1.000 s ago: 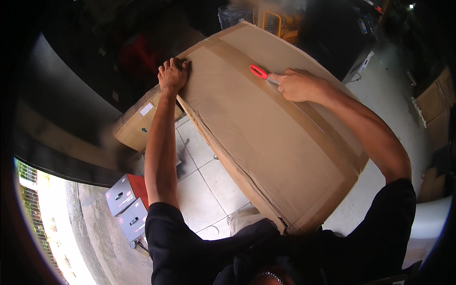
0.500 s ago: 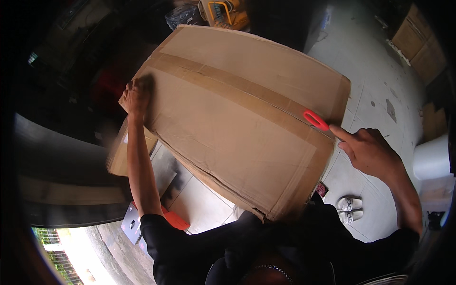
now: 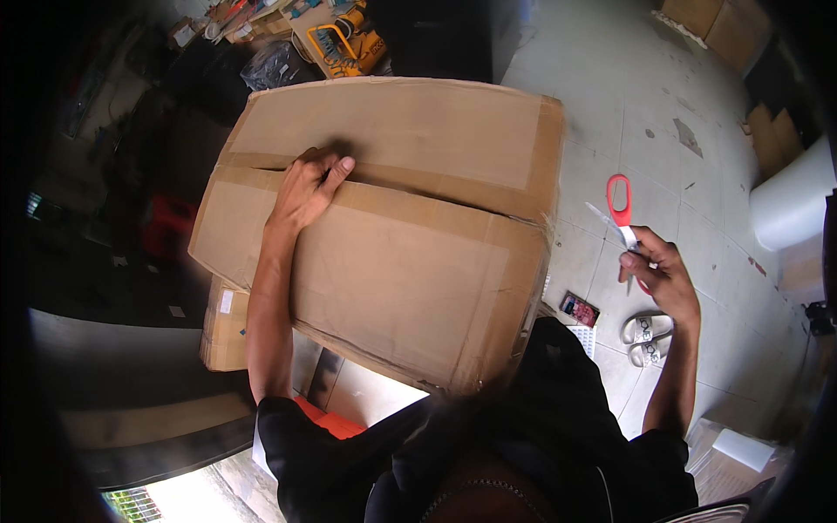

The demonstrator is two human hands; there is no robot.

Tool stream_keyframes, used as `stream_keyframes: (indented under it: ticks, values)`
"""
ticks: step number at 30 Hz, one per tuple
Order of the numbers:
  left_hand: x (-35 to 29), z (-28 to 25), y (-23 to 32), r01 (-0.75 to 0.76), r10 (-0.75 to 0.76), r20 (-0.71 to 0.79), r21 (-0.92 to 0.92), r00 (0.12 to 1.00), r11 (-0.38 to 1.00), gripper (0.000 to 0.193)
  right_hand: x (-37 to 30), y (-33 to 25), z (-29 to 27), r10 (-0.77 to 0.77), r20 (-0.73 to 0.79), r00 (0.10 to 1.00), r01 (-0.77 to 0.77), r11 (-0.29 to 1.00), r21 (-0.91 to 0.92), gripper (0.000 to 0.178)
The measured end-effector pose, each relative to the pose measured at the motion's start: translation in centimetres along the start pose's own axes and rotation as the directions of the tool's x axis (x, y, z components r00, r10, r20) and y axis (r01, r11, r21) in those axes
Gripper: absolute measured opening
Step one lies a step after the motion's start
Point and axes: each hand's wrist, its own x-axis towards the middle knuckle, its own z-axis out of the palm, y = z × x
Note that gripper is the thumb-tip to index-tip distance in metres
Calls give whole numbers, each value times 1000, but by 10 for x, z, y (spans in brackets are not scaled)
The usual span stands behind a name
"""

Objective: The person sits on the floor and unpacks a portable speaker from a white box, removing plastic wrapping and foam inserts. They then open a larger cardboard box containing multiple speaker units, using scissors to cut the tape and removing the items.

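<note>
A large cardboard box (image 3: pixel 401 279) lies in front of me, and the long seam between its two top flaps has a dark gap. My left hand (image 3: pixel 305 187) is closed on the near flap's edge at that seam. Its fingers curl down into the gap, where their tips are hidden, and its thumb sticks out to the right. Off the box's right side, my right hand (image 3: pixel 658 266) grips a pair of scissors (image 3: pixel 627 235) with red handles. The blades are spread, one handle loop points away from me, and the other is partly covered by my fingers.
Beyond the box's left corner sits a smaller cardboard box (image 3: pixel 225 322). White slippers (image 3: pixel 645 329) and a small dark-red flat item (image 3: pixel 580 309) are on the tiled floor at right. A white cylinder (image 3: pixel 793 200) stands far right; yellow equipment (image 3: pixel 349 52) is at the back.
My left hand has gone from the box's far left edge to the seam. The seam now gapes. My right hand has drawn the scissors off the box to the right.
</note>
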Motion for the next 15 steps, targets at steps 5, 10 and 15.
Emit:
stream_keyframes:
  ticks: [5, 10, 15]
  values:
    - [-8, -43, 18, -13, 9, -261, -11, 965, 1000, 40, 16, 10, 19, -132, 37, 990, 133, 991, -26, 33]
    - [-135, -158, 47, -259, 173, -777, 13, 605, 966, 35, 32, -7, 12, -151, 78, 985, 157, 984, -85, 29]
    - [-301, -180, 37, 403, -442, -420, -182, 793, 897, 41, 51, -15, 6, -290, 99, 952, 303, 942, -148, 31]
